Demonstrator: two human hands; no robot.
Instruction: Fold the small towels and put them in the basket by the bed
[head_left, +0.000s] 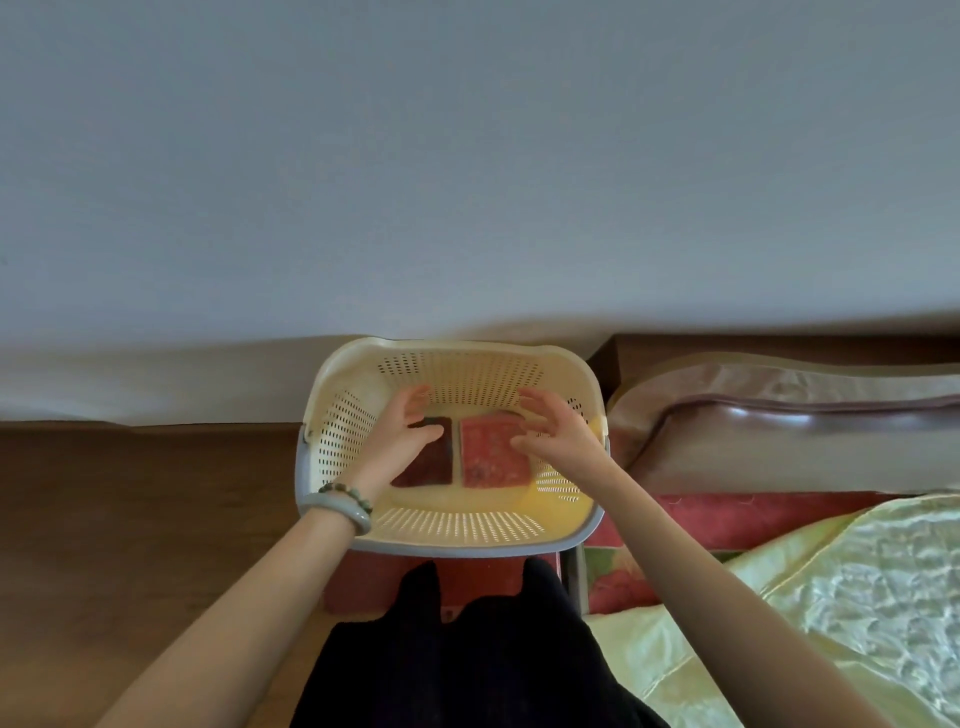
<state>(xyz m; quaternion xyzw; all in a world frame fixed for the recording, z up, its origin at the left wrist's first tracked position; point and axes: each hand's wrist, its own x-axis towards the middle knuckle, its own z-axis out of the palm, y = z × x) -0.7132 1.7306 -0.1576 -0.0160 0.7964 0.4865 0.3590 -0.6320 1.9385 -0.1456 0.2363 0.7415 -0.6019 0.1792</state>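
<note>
Both hands open, holding nothing: left hand (410, 441) & right hand (553, 431) over the cream plastic basket w/ holes (447, 525). Pat the dark folded towel (428, 462) & red folded towel (493, 457) flat, side by side.

A plain pale grey-white wall (467, 156) fills everything above the brown wooden floor (130, 519) — soft, even light, no hard shadows. Right of that floor stands a bed with a padded brown leather headboard (779, 426) set against the wall. In front of the headboard lies a shiny pale green quilted bedspread (857, 597) over a red floral sheet (727, 514) — its edge showing between them.
</note>
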